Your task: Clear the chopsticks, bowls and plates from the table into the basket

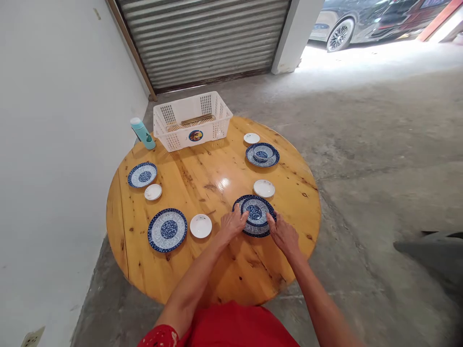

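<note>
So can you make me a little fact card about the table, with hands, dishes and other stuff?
Table: round, wooden
Left hand: at left side of near-right plate
Right hand: at that plate's right side
Bowl: see-through looking, on that plate
Plates: four, blue and white
Small white dishes: four, one near each plate
Basket: white, thin sticks inside
Turquoise bottle: left of basket
</note>
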`<action>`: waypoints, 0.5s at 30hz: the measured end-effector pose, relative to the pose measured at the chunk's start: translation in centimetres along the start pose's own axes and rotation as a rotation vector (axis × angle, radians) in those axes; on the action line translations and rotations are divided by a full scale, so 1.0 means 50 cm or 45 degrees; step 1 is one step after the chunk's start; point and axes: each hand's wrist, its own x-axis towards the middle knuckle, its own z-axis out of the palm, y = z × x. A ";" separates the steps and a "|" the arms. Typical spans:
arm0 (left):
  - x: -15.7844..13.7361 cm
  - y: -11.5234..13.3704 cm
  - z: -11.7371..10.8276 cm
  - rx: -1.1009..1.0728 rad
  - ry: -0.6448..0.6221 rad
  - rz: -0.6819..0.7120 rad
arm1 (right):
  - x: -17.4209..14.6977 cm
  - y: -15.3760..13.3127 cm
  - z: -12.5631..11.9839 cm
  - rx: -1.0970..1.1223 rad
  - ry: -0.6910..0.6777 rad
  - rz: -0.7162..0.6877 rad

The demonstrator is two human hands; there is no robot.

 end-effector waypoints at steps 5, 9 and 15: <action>-0.037 -0.037 0.005 -0.115 -0.005 0.008 | -0.096 0.074 0.053 0.370 0.013 0.129; -0.047 -0.056 0.040 -0.238 -0.032 0.002 | -0.170 0.121 0.098 0.581 -0.047 0.126; -0.033 -0.050 0.067 -0.375 0.082 0.002 | -0.139 0.090 0.071 0.864 -0.057 0.113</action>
